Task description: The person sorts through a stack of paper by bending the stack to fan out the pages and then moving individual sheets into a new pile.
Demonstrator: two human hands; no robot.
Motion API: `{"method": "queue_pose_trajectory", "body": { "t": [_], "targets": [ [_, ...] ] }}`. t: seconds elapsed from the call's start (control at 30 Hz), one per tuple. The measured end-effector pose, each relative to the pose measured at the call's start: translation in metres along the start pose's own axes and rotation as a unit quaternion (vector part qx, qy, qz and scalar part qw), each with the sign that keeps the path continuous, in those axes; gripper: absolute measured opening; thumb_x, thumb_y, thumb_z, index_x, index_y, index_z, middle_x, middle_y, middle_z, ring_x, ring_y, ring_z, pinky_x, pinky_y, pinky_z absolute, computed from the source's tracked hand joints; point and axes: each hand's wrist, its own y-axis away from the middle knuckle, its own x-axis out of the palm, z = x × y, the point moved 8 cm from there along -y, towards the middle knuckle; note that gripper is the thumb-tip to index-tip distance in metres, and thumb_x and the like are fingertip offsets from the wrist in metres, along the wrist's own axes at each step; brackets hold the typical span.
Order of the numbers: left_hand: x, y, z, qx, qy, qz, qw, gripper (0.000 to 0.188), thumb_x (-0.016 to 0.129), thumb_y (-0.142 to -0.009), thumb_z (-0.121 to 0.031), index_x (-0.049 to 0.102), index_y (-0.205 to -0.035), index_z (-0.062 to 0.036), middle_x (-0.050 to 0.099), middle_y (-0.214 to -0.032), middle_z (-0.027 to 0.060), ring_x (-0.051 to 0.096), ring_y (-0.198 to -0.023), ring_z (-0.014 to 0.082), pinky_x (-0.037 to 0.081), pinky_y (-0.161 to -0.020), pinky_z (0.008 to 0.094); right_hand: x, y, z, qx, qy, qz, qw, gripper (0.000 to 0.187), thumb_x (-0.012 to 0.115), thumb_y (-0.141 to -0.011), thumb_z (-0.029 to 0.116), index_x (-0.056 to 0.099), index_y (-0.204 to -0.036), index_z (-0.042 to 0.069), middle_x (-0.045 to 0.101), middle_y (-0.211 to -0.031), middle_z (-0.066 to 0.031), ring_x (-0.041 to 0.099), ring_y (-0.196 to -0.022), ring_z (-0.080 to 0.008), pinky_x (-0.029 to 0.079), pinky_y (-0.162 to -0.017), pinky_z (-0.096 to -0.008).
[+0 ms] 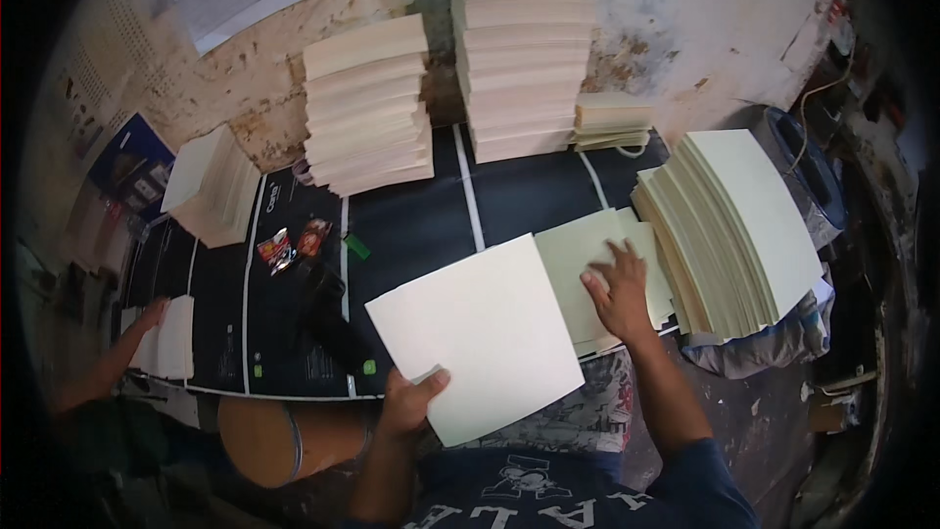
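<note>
A long table (529,201) runs across the view, its black cover crossed by white stripes. At its far side rises the tallest paper stack (524,49), and to the left of that a shorter paper stack (370,108) with slightly uneven layers. A thick cream paper stack (749,220) stands at the right end, its layered edges curving. A white paper sheet (480,333) is held at a slant over the table's near edge, its right side alongside several pale green sheets (566,269) that reach toward the cream stack. Below the near edge shows a brown drum (259,439). Farther left, a co-worker's hand (152,315) rests at a small white paper pile (171,343).

The left grip (409,402) is closed on the white sheet's near left edge, thumb flat on the upper face, the other fingers mostly hidden beneath. The right grip (623,296) is spread wide over the pale green sheets, pinching nothing; whether its fingertips press on them cannot be told. Two shiny packets (277,251) lie left of the white sheet, and near them a small green object (356,246)
</note>
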Motion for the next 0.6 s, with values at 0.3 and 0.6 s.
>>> {"method": "queue_pose_trajectory", "body": {
  "t": [0.3,0.6],
  "targets": [
    [-0.015,0.002,-0.004,0.003,0.053,-0.016,0.998,0.038,0.061,-0.09,-0.007,0.052,-0.125,0.0036,0.063,-0.114,0.0118,0.063,-0.1,0.02,0.051,-0.085,0.0351,-0.025,0.003,-0.04,0.088,-0.071,-0.029,0.993,0.036,0.076,-0.082,0.024,0.067,-0.103,-0.004,0.063,-0.115,-0.0226,0.058,-0.11,-0.0388,0.046,-0.093,-0.0436],
    [-0.015,-0.002,0.012,-0.011,-0.003,-0.032,0.999,0.04,0.063,-0.089,-0.008,0.052,-0.125,0.0031,0.063,-0.114,0.0126,0.064,-0.101,0.022,0.052,-0.085,0.0355,0.0,0.019,0.019,0.055,-0.251,0.032,0.966,0.032,0.071,-0.088,0.028,0.071,-0.095,-0.004,0.066,-0.112,-0.0209,0.057,-0.116,-0.0367,0.046,-0.096,-0.0404]
  ]
}}
